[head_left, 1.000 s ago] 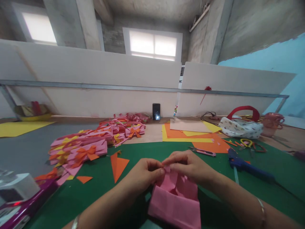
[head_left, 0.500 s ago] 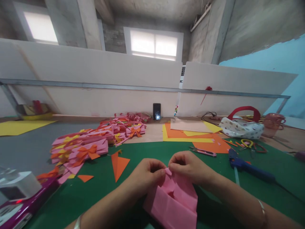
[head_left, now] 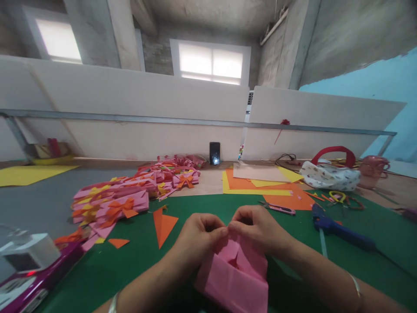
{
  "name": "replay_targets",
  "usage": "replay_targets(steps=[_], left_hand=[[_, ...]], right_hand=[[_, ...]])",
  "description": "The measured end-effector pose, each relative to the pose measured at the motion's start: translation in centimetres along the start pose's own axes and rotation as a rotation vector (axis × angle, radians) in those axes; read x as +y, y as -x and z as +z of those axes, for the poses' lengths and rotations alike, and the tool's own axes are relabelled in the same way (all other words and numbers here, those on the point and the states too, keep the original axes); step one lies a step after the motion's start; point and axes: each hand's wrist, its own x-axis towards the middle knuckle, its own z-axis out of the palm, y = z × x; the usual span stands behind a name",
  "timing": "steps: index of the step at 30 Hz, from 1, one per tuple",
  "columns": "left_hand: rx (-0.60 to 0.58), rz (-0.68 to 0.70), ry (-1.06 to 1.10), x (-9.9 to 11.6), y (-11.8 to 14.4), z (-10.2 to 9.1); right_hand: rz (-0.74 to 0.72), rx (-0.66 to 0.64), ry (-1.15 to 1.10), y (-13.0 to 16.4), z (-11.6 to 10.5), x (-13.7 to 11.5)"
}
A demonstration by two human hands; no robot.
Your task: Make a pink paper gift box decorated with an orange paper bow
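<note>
Both hands meet at the far edge of a folded pink paper bag (head_left: 233, 284), which tilts toward me above the green mat (head_left: 137, 265). My left hand (head_left: 203, 237) is closed, its thumb and fingers pinching the paper at the top left. Right beside it, my right hand (head_left: 256, 228) pinches the same edge, thumb against fingers. The fingertips almost touch and hide the bit of paper between them. A small opening shows in the middle of the bag's folds. Left of my hands lies an orange paper piece (head_left: 164, 228) folded into points.
A blue glue gun (head_left: 342, 230) and pink thread snips (head_left: 278, 208) lie at right. Finished pink bags with orange bows (head_left: 130, 200) pile up at left. A purple power strip (head_left: 52, 274) holds a white charger (head_left: 31, 252). A phone (head_left: 215, 153) stands at the back.
My fingertips have come a little closer together on the bag's edge. Both hands keep their pinch, and the bag has barely shifted.
</note>
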Motion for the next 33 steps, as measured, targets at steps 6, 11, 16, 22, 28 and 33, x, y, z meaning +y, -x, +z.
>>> replay_targets(steps=[6, 11, 16, 22, 28, 33], left_hand=[[-0.094, 0.014, -0.103, 0.4, 0.3, 0.3], [-0.009, 0.047, -0.163, 0.5, 0.1, -0.2], [0.183, 0.039, -0.040, 0.2, -0.6, -1.5], [0.109, 0.128, -0.124, 0.2, -0.4, -1.6], [0.124, 0.264, -0.452, 1.3, 0.5, -1.1], [0.168, 0.241, -0.635, 1.5, 0.4, -1.3]], right_hand=[[-0.017, -0.004, -0.026, -0.1, -0.2, 0.4], [-0.066, 0.000, -0.176, -0.4, -0.7, 0.9], [-0.052, 0.057, -0.235, -0.6, -1.3, 1.7], [-0.047, 0.069, -0.345, -1.0, -0.5, 2.0], [-0.097, -0.011, -0.354, -0.5, 0.1, 0.9], [-0.296, 0.207, -0.128, 0.9, 0.0, -0.7]])
